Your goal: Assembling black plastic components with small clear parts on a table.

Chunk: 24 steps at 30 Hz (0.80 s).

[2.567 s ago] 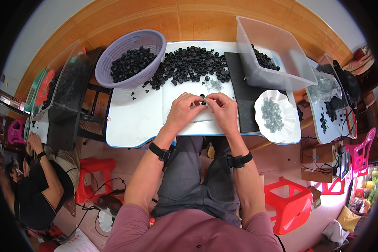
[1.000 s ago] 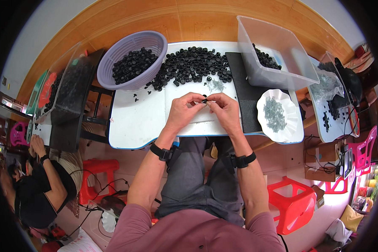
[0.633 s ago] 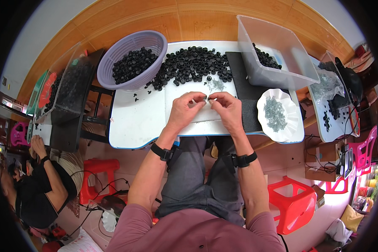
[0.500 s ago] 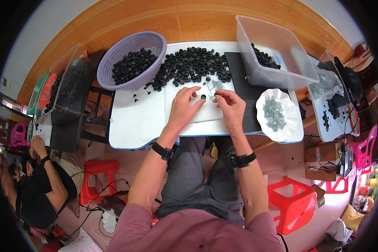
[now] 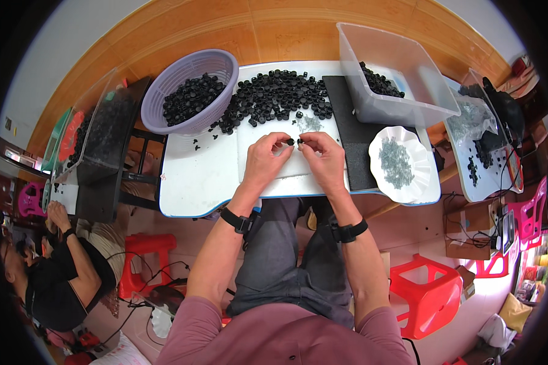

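Note:
Over the middle of the white table (image 5: 195,176), my left hand (image 5: 264,159) pinches a small round black cap (image 5: 290,142) between thumb and fingertips. Close beside it, my right hand (image 5: 324,159) is closed on a small black piece (image 5: 299,141), mostly covered by the fingertips. Whether the two parts touch is too small to tell. Just beyond my fingers lies a scatter of small clear pieces (image 5: 310,124). Behind that spreads a big heap of black caps (image 5: 280,94).
A purple basket (image 5: 155,115) of black parts stands at the back left, a clear plastic bin (image 5: 402,55) at the back right on a black mat (image 5: 360,158). A white scalloped dish (image 5: 423,159) holds clear pieces. A red stool (image 5: 432,298) stands lower right; another person (image 5: 61,267) sits at left.
My right hand has moved left and come up to my left hand. The black cap that stood between my hands is now pinched in my left fingers.

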Tool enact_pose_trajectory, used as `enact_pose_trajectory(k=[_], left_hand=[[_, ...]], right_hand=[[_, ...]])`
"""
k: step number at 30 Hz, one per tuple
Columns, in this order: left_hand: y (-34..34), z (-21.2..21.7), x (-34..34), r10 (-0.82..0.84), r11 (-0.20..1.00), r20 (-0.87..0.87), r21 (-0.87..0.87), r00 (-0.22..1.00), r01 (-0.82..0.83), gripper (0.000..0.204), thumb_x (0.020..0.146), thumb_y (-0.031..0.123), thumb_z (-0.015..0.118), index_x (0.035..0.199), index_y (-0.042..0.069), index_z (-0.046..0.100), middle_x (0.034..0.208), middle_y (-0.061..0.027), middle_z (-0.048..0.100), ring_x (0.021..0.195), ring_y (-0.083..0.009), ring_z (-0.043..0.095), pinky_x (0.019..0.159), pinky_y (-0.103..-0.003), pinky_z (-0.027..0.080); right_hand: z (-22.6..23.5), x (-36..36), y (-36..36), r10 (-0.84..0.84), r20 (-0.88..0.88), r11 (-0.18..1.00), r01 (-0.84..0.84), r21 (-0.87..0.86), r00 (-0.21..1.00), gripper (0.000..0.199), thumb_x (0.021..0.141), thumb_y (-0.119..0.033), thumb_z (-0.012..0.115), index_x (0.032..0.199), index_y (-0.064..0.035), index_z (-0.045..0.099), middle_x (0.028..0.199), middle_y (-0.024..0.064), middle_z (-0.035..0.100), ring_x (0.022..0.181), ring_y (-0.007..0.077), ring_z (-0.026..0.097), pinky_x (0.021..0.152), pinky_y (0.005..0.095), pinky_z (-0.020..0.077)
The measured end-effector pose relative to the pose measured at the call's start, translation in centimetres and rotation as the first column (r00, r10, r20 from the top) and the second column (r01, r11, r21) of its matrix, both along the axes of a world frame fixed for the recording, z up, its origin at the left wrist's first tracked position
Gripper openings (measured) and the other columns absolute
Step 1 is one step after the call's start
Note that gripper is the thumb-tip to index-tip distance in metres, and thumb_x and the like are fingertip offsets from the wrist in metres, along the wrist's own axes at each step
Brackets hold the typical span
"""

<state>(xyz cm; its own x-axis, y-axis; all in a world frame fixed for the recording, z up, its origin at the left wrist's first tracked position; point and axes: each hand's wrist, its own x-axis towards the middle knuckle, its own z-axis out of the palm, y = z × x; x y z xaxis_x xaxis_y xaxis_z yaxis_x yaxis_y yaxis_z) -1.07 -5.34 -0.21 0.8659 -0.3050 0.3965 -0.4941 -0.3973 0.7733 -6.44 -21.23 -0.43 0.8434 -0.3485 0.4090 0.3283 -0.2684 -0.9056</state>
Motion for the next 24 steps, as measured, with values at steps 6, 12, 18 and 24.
enact_pose_trajectory(k=[6,12,18,24], left_hand=[[-0.05,0.02,-0.13,-0.019,1.0,0.025,-0.024,1.0,0.019,0.027,0.083,0.009,0.082,0.109,0.004,0.075,0.094,-0.0082,0.076,0.08,-0.0171,0.07,0.076,-0.03,0.057],[-0.08,0.17,-0.17,-0.039,0.999,0.009,-0.014,0.999,0.039,0.027,0.083,0.008,0.081,0.11,0.004,0.075,0.094,-0.0077,0.076,0.08,-0.0157,0.071,0.075,-0.029,0.057],[-0.02,0.31,-0.23,-0.054,0.999,-0.023,-0.004,0.998,0.054,0.027,0.084,0.009,0.081,0.11,0.003,0.075,0.094,-0.0081,0.077,0.081,-0.0155,0.072,0.076,-0.029,0.057],[0.08,-0.1,0.0,-0.079,0.996,-0.017,-0.037,0.997,0.078,0.027,0.086,0.009,0.08,0.112,0.004,0.076,0.095,-0.0114,0.077,0.083,-0.0193,0.074,0.076,-0.031,0.059]], right_hand=[[0.25,0.03,-0.1,-0.007,-0.011,0.996,0.006,-0.085,1.0,0.016,0.086,0.002,0.074,0.102,0.0011,0.076,0.097,0.009,0.075,0.081,0.0142,0.072,0.073,0.0264,0.0567],[0.26,0.08,-0.07,-0.004,-0.011,0.992,0.003,-0.123,1.0,0.016,0.086,0.002,0.075,0.102,0.0009,0.076,0.097,0.009,0.075,0.08,0.015,0.073,0.072,0.0267,0.0566],[0.33,0.15,0.2,-0.009,0.012,0.985,0.011,-0.171,1.0,0.015,0.085,0.001,0.075,0.1,-0.0001,0.075,0.094,0.0115,0.073,0.079,0.0215,0.073,0.07,0.031,0.057],[0.13,0.17,0.15,0.006,0.0,0.979,-0.006,-0.206,1.0,0.014,0.085,0.002,0.075,0.099,0.0002,0.074,0.092,0.0125,0.073,0.078,0.0235,0.072,0.07,0.0321,0.057]])
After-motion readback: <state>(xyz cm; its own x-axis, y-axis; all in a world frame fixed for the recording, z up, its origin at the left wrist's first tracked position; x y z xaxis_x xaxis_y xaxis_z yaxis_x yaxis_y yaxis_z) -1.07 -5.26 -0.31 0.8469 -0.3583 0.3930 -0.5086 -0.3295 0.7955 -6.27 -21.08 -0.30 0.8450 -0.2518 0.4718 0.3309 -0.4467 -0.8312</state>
